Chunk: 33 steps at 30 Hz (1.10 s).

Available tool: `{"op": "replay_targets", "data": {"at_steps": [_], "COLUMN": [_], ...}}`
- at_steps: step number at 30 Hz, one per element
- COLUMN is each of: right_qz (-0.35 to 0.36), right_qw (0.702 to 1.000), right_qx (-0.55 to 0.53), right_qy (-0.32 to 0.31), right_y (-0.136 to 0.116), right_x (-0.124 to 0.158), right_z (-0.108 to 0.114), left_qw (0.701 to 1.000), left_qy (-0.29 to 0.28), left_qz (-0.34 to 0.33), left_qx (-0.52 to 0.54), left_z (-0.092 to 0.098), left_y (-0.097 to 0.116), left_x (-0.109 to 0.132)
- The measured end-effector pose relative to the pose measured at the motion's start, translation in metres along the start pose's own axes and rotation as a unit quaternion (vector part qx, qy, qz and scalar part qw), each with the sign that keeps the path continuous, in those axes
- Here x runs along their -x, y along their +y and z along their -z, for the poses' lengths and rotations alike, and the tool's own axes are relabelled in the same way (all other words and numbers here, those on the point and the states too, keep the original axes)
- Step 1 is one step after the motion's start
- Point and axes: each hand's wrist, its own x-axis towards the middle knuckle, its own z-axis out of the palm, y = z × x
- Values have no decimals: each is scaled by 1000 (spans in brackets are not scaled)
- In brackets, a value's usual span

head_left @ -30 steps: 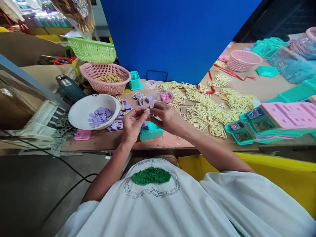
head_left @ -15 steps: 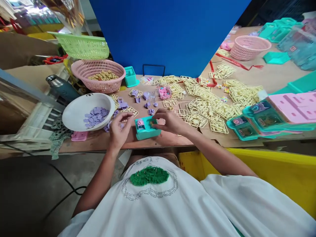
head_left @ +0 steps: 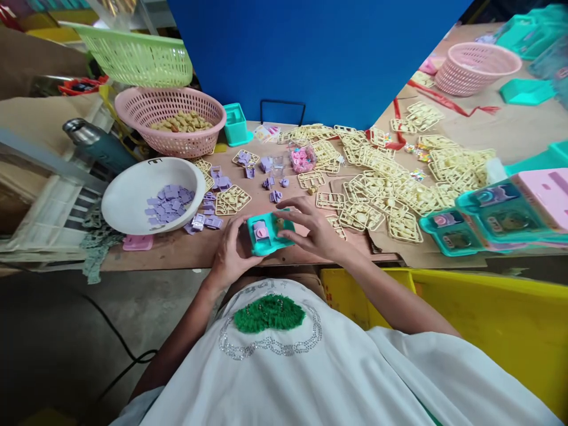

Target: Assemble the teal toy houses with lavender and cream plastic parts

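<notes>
A small teal plastic tray (head_left: 265, 246) sits just above the table's front edge, slightly tilted, between my two hands. A pink and lilac piece (head_left: 260, 231) lies in its left compartment, and a small tan piece (head_left: 280, 223) shows in the right one. My left hand (head_left: 231, 251) grips the tray's left end, thumb along the front and fingers behind. Across the right end, my right hand (head_left: 313, 228) has its thumb and fingers curved over the tray's edges. Its fingertips partly cover the right compartment. Purple parts (head_left: 213, 221) lie beyond my left hand.
Left stand a white bowl (head_left: 113, 204) of purple pieces and a pink basket (head_left: 128, 106) of tan pieces. Cream sprue frames (head_left: 377, 163) spread across the middle and right. A pink cup of pieces (head_left: 303, 158) stands ahead. Teal-and-pink sets (head_left: 481, 219) are stacked right, above a yellow bin (head_left: 488, 319).
My left hand has come in from beside the tray and taken hold of its left end. The tray is turned and tilted a little. My right hand's fingers have spread over its right end.
</notes>
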Motion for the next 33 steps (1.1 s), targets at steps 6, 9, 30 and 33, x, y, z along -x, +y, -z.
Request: {"op": "replay_targets", "data": {"at_steps": [6, 9, 30, 33], "right_qz": [-68, -155, 116, 184], "right_qw": [992, 978, 987, 976], "right_qx": [5, 44, 85, 94], "right_qy": [106, 131, 70, 61], "right_y": [16, 44, 3, -19], "right_x": [2, 5, -14, -17], "right_z": [29, 56, 37, 33], "left_qw": [999, 995, 908, 853], "left_qy": [1, -5, -22, -13], "left_qz": [18, 50, 156, 197], "left_qx": [52, 86, 389, 483], "left_z": [6, 11, 4, -9], "left_y": [3, -2, 88, 92], "left_x": [-1, -4, -41, -52]}}
